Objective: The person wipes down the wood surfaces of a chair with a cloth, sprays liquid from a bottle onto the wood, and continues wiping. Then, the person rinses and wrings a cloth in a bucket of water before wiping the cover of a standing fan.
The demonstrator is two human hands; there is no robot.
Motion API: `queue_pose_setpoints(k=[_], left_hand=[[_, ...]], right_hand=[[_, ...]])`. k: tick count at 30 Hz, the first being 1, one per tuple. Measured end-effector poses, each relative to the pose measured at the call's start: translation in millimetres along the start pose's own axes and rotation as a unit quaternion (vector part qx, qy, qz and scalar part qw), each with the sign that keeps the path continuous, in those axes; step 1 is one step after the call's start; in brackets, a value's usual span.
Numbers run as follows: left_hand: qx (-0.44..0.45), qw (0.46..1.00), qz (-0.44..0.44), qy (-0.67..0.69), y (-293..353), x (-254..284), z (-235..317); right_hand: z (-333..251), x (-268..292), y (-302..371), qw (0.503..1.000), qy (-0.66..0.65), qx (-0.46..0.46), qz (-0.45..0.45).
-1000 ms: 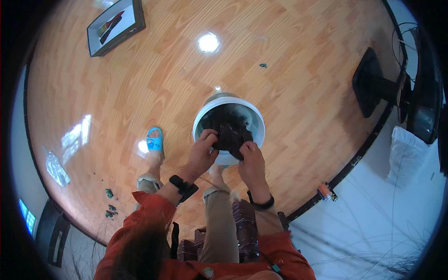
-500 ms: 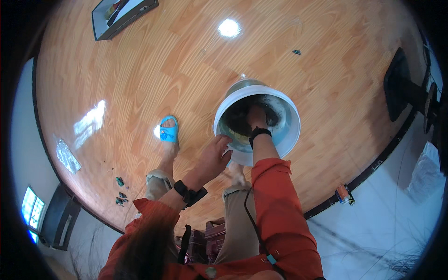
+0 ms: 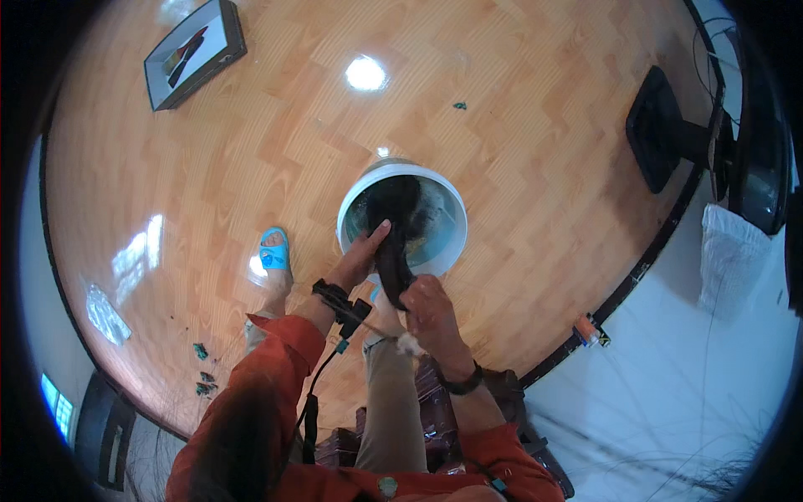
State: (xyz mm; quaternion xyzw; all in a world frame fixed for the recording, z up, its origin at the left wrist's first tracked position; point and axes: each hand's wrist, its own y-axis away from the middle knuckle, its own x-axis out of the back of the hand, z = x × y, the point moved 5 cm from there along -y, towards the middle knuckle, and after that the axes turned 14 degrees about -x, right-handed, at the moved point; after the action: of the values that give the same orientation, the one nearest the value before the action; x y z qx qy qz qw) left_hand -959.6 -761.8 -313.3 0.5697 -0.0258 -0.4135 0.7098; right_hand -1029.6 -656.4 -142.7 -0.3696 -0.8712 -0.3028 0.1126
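A wood-patterned floor (image 3: pixel 535 268) spread beneath everything, bordered by a dark strip. Near its right edge stood a black stand (image 3: pixel 657 130) with a broad base. Closer to the middle of the floor, just ahead of the person's legs, was a white-rimmed bucket (image 3: pixel 452 222), its inside wall pale. An open-topped box (image 3: pixel 209 77) lay farther out, toward the floor's left edge, with small things inside. The dark, limp bundle (image 3: pixel 391 259) trailed from inside the bucket over its near rim; its material could not be told. The left hand (image 3: pixel 360 255) was at that rim, its grip grasping the bundle, thumb along its side. The right hand (image 3: pixel 431 309) was nearer the body, its grip clenched around the bundle's lower end. A blue slipper (image 3: pixel 273 253) covered the left foot. Crumpled clear plastic (image 3: pixel 106 315) lay by the left edge, an orange item (image 3: pixel 588 331) by the right edge, and dark green scraps (image 3: pixel 200 351) near the left edge.
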Motion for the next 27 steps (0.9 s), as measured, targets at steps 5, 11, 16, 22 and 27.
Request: queue_pose_setpoints(k=[5,11,16,22,27], left_hand=[[0.025,1.0,-0.001,0.019,-12.0,5.3,-17.9],[0.007,0.991,0.013,0.132,6.9,8.4,-26.6],[0.003,0.976,-0.04,0.216,31.9,-15.5,-24.3],[0.047,0.985,-0.017,0.168,31.1,-27.0,-14.0],[-0.028,0.952,-0.159,-0.26,12.2,-28.3,7.1]], right_hand=[[-7.2,11.8,23.9,0.992,-0.12,-0.019,-0.029],[117.3,-6.0,-5.2,0.809,-0.468,-0.292,0.204],[164.9,-51.3,-14.0,0.669,-0.629,-0.365,0.152],[151.6,-72.6,-35.9,0.511,-0.812,-0.272,-0.072],[171.1,-62.9,-58.1,0.705,-0.574,-0.416,-0.022]])
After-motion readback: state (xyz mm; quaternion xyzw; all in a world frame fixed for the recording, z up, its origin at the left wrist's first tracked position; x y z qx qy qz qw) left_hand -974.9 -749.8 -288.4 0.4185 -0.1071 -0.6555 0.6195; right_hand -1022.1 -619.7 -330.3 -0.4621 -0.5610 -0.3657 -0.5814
